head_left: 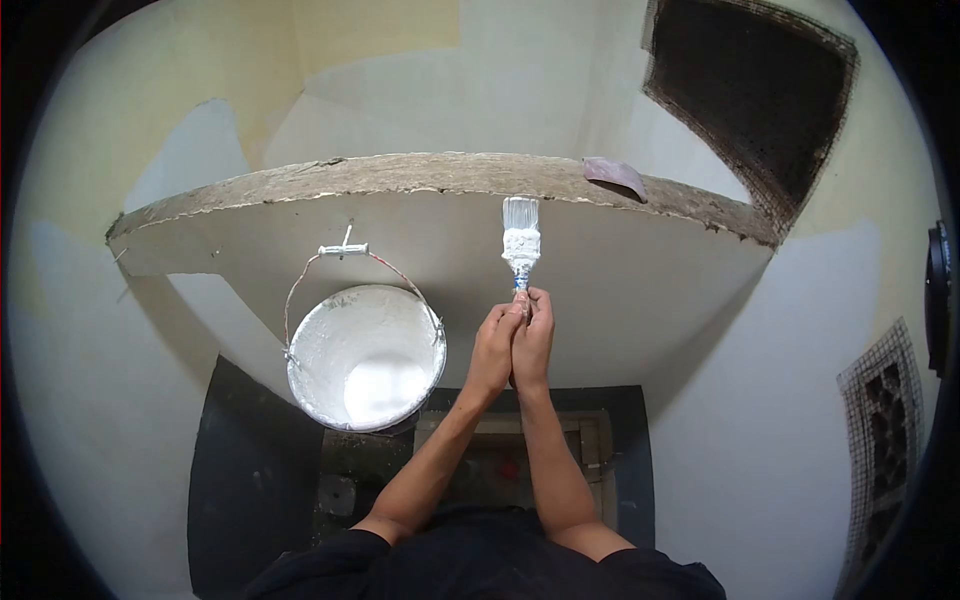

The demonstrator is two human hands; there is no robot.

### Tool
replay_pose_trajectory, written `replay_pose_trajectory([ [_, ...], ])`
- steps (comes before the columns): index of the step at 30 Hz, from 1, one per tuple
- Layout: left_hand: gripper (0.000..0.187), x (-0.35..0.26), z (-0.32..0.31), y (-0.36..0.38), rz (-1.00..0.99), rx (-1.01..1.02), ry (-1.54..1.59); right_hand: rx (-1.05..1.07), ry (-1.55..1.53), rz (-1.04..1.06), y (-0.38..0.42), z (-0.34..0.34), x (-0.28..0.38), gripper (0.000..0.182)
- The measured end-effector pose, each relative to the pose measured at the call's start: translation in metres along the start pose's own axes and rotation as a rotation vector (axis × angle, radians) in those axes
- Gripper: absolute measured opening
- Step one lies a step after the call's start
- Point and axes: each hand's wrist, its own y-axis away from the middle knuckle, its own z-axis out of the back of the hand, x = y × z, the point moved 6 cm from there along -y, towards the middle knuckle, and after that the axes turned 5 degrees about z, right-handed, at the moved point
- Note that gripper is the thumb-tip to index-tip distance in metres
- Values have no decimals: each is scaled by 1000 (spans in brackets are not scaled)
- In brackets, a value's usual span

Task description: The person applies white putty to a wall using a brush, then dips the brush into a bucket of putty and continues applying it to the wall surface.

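A wide paintbrush (521,243), coated in white paint, points upward with its bristles close to the underside edge of a rough ledge (430,175). My left hand (492,342) and my right hand (534,335) are pressed together, both closed around the brush's handle, most of which the fingers hide. To their left a paint bucket (325,335) hangs by its wire handle from a nail in the wall. White paint (385,390) lies in the bottom of the bucket, and its rim is smeared white.
A curled piece of what looks like sandpaper (614,177) rests on the ledge. A dark opening edged with mesh (755,90) is at upper right, with a mesh-framed vent (885,430) lower down. Dark grey paint covers the lower wall (245,480).
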Motion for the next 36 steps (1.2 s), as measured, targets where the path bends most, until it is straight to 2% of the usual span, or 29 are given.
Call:
replay_pose_trajectory([
  [5,39,74,6,-2,128,27,-85,-38,121,-70,23,26,-61,22],
  [8,39,93,-2,11,124,34,-101,-33,87,-157,38,42,-65,22],
  [14,44,25,-24,11,-23,22,-68,-34,68,102,8,38,0,27],
  [17,38,28,-24,-2,50,34,-31,-10,133,-20,-4,33,-9,29],
  [21,42,97,-7,-7,112,-1,-83,-5,168,-90,16,41,-71,28],
  [22,45,115,-7,-1,214,8,-7,-14,188,-89,26,45,-89,26],
  [26,47,183,4,13,431,-9,-53,-5,185,-325,67,64,-162,24],
  [29,46,220,10,18,477,-13,-21,-13,275,-395,86,74,-197,24],
  [33,43,219,12,11,370,6,-60,-7,241,-341,78,71,-172,25],
  [36,42,145,-6,2,249,19,-78,-4,202,-171,43,59,-104,26],
])
